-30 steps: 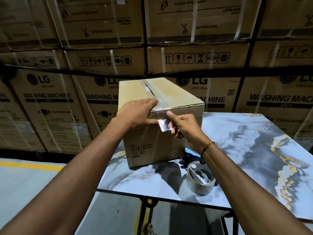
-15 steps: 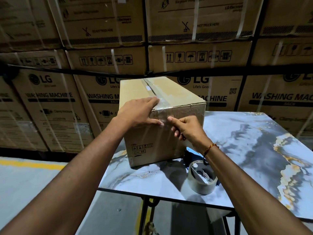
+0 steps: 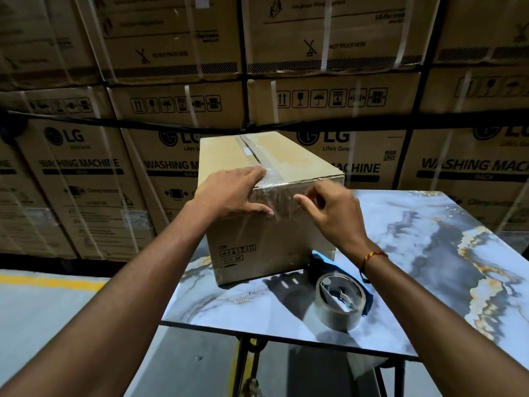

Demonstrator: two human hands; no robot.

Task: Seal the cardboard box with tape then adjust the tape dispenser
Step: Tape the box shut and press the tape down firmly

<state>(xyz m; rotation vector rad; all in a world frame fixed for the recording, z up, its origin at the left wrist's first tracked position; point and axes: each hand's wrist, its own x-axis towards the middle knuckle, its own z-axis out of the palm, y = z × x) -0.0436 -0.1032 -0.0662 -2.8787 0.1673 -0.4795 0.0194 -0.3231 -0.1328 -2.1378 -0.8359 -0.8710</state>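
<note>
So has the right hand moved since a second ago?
Yes. The right hand has drifted rightward along the cardboard box front, away from the left hand's thumb, toward the box's right corner.

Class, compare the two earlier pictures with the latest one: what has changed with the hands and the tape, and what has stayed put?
The right hand let go of the loose tape end, now flat on the box front, and drew back slightly right, fingers curled and blurred. The left hand stays pressed on the box's top edge. The tape dispenser and box remain on the table.
</note>
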